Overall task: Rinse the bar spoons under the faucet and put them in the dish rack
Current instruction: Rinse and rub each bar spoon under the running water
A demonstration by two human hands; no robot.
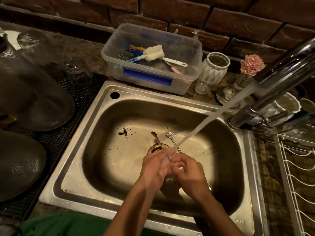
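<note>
Both hands are over the middle of the steel sink (pixel 95 126), close together, under the running water. My left hand (pixel 156 169) and my right hand (pixel 189 174) each grasp the handles of the bar spoons; the fingers are closed around the thin metal stems. I count two bar spoons: one dark spoon (pixel 155 136) with its bowl pointing away to the left, and one shiny spoon (pixel 171 137) just beside it on the right. Which hand holds which spoon I cannot tell, because the handles cross between the fingers.

One stream of water (pixel 219 114) falls slanted from the one faucet (pixel 279 70) at the right and lands on the fingers and the spoon stems. Brown crumbs (pixel 123 132) lie on the sink bottom, left of the spoons.

Behind the sink, on the desk (pixel 85 53), stands one clear plastic box (pixel 187 72). Inside it are one white sponge brush (pixel 154 53), one metal scrubber (pixel 124 56) and a coloured cloth (pixel 134 48). Right of the box stands one white jar (pixel 214 68), and near it one pink flower (pixel 252 64) in a small glass. One white wire dish rack (pixel 296 176) is at the right edge; no spoon shows in the part that is visible.
</note>
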